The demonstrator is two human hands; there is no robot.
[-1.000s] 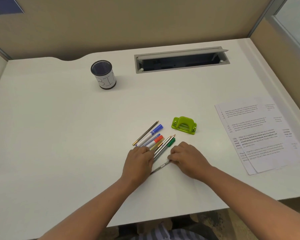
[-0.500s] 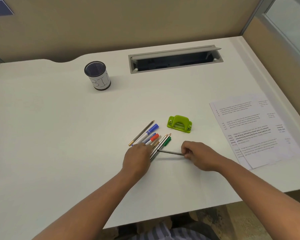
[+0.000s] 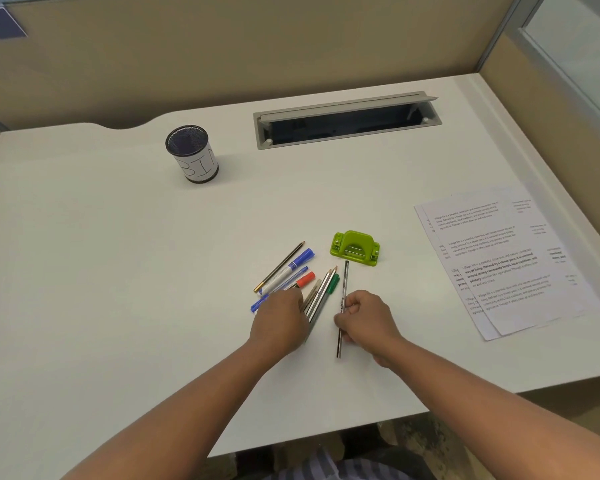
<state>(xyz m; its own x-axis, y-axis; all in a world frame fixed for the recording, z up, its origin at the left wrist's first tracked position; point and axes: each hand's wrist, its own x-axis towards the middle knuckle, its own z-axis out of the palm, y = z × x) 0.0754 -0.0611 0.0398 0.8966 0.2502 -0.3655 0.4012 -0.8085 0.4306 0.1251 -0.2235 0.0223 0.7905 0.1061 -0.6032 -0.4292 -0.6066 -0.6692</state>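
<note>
Pencil (image 3: 344,289) now lengthwise, far from cup (image 3: 192,155)

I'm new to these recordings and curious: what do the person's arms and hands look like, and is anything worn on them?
Nothing worn shows: no sleeves, gloves or watch on the left hand or the right hand, and both forearms are bare to the picture's edge.

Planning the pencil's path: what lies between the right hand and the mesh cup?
Head view: the pen pile, partly under the left hand, lies between the right hand holding the pencil and the cup; beyond it, bare desk.
</note>
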